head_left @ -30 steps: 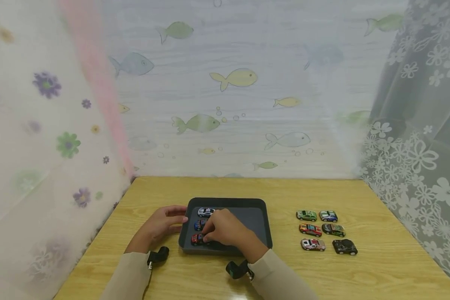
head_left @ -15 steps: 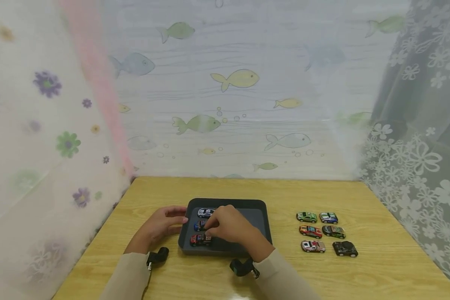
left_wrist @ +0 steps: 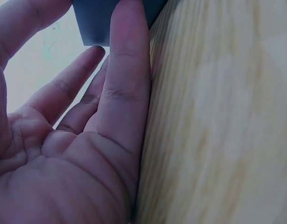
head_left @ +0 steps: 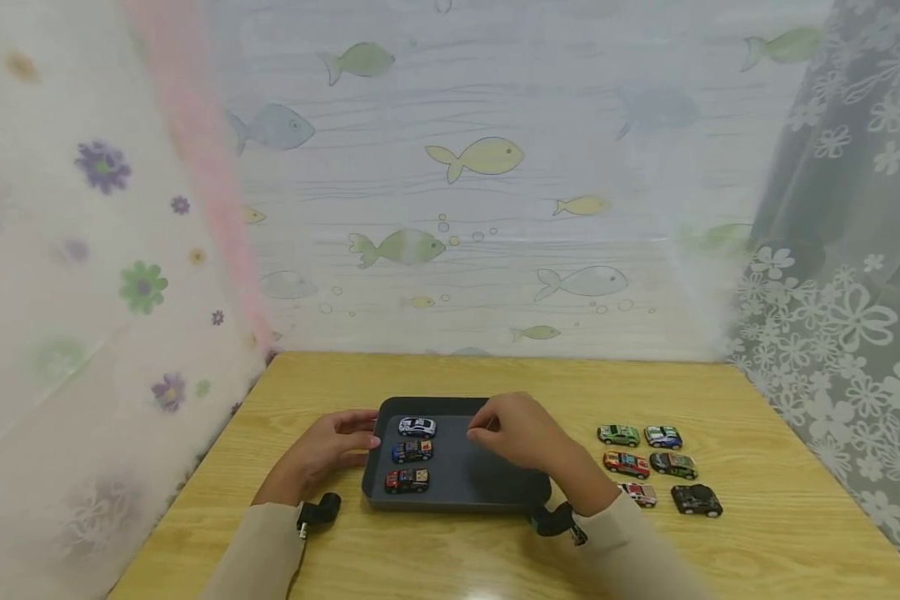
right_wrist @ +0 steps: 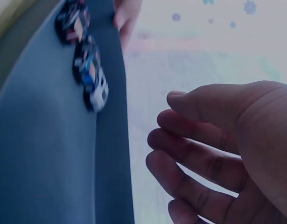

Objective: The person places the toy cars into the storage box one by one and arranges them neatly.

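In the head view a dark grey tray (head_left: 450, 483) holds three toy cars in a column along its left side: a white one (head_left: 417, 427), a blue one (head_left: 412, 451) and a red one (head_left: 407, 480). My left hand (head_left: 330, 450) touches the tray's left edge with extended fingers; a finger (left_wrist: 127, 60) meets the tray wall (left_wrist: 94, 23) in the left wrist view. Over the tray's right half is my right hand (head_left: 521, 429), its fingers loosely curved with nothing between them. The right wrist view shows that hand (right_wrist: 218, 154) apart from the cars.
Right of the tray, several more toy cars stand in two columns on the wooden table (head_left: 780, 533), among them a green one (head_left: 618, 434) and a black one (head_left: 697, 500). My right forearm partly covers a white-and-red car (head_left: 641, 495). Printed curtains (head_left: 450, 200) surround the table.
My right hand has let go of the red toy car and moved up and right, away from the column of cars. My left hand has stayed at the tray's left edge.
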A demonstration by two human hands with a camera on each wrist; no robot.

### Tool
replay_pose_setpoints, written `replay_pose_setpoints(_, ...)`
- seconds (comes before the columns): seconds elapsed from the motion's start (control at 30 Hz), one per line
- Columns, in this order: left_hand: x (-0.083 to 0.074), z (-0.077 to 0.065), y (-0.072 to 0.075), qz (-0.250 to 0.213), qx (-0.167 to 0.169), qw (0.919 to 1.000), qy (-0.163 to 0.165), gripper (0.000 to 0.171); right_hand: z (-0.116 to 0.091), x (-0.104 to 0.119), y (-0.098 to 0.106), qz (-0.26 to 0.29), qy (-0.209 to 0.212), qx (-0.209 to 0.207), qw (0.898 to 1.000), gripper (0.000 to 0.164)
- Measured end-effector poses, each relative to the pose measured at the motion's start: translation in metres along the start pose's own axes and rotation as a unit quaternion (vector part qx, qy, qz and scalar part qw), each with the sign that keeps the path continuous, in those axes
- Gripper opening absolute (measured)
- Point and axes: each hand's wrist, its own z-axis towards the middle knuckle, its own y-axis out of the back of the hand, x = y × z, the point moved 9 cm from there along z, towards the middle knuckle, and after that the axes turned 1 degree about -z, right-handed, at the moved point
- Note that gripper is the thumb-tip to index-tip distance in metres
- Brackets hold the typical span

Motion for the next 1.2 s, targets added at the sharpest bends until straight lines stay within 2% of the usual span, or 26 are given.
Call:
replay_pose_setpoints(0.3, -0.004, -0.001, -0.002, 0.008, 0.016, 0.9998, -0.012, 0.065, -0.029, -0.035, 0.027, -0.005, -0.01, -0.036, 0.999, 0.01)
replay_pose_setpoints(0.5, -0.005, -0.001, -0.002, 0.004, 0.014, 0.9998, -0.013, 0.065, -0.044, -0.058, 0.048, -0.008, -0.041, -0.065, 0.997, 0.009)
replay_pose_setpoints(0.7, -0.001, 0.0, 0.0, 0.0, 0.006, 1.0, -0.006, 0.063, -0.054, -0.08, 0.064, 0.018, -0.081, -0.072, 0.994, 0.015)
replay_pose_setpoints(0.83, -0.001, 0.001, 0.0, 0.001, 0.005, 1.0, -0.008, 0.063, -0.059, -0.093, 0.075, 0.014, -0.096, -0.081, 0.992, 0.017)
replay_pose_setpoints(1.2, -0.001, 0.0, 0.0, 0.001, 0.013, 0.9998, -0.015, 0.065, -0.074, -0.127, 0.087, -0.01, -0.115, -0.089, 0.989, 0.025)
